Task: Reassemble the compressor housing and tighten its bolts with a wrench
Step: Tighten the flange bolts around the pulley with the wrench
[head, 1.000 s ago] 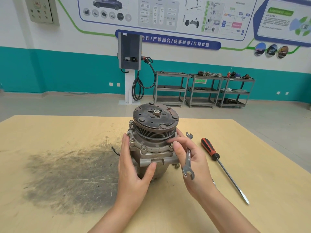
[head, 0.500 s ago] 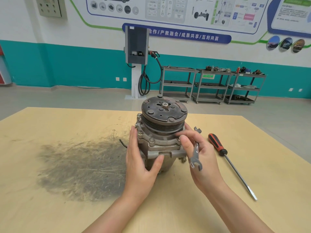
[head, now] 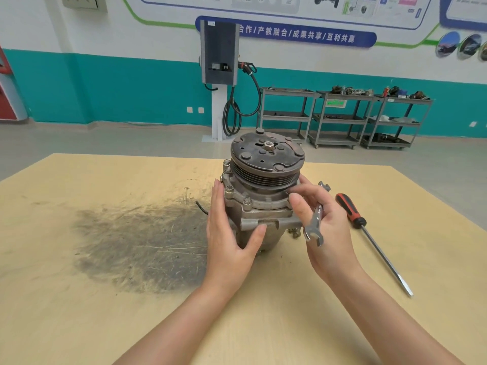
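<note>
Head view: the right hand (head: pixel 325 219) has its grip curled round a double-ended wrench (head: pixel 316 218), which lies across the palm, one open jaw pointing near and the other far, while its thumb and fingertips reach to a spot on the right flange of the compressor (head: pixel 261 196); what they touch there is hidden. The left hand (head: pixel 228 227) has a wide grip, fingers straight against the left wall of the housing and thumb pressed on the front lug, steadying it. The compressor stands upright in the middle of the bench (head: pixel 79 312), pulley and clutch plate on top, and bolts (head: pixel 247 201) already sit in the flange.

The housing looks joined, so the step in hand seems to be seating or finger-turning a bolt on the right side before wrenching. The next move would call for shifting the wrench out to the fingers, setting a jaw squarely on a bolt head, and bracing the body against the turn.

A red-handled screwdriver (head: pixel 369 235) lies to the right, just beside the hand. Left of the compressor the pale wooden top carries a broad dark smear (head: pixel 137 248). Farther off are a grey floor, a teal-banded wall, a charging post (head: pixel 220 56) and metal shelf carts (head: pixel 342 117).
</note>
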`<state>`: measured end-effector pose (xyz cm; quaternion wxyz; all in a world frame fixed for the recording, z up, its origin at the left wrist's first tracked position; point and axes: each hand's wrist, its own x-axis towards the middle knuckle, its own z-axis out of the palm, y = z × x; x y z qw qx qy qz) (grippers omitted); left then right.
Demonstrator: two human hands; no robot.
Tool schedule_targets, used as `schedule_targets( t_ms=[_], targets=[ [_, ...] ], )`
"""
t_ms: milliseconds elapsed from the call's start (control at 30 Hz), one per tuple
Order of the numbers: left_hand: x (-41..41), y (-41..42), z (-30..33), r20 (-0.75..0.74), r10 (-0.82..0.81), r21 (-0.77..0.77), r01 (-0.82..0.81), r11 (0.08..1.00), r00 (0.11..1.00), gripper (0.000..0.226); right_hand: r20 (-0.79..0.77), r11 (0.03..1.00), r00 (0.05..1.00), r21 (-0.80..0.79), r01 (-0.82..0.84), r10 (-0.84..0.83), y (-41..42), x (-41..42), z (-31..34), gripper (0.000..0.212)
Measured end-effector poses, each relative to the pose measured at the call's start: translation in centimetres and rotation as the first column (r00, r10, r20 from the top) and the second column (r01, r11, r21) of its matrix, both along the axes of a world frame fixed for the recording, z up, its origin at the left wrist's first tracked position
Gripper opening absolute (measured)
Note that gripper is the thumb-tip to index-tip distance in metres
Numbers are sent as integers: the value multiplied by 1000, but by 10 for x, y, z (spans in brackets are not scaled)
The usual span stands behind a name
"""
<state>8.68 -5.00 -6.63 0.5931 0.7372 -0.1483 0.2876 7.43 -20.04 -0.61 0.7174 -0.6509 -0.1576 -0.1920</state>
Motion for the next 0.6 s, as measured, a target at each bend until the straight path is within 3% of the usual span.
schedule_targets(
  t_ms=[233,367,600],
  targets=[
    [0,0,2,3,2,-1,-2,1000,1000,91,-5,999,999,36,-38,38,-1,2,0,4],
    [0,-1,2,0,0,-4,0,1000,1000,91,14,996,1000,82,-17,16,3,3,1,11],
    [1,0,0,22,-9,-2,9,1000,1000,89,34,999,999,-24,-29,30,0,0,-4,11]
  ],
)
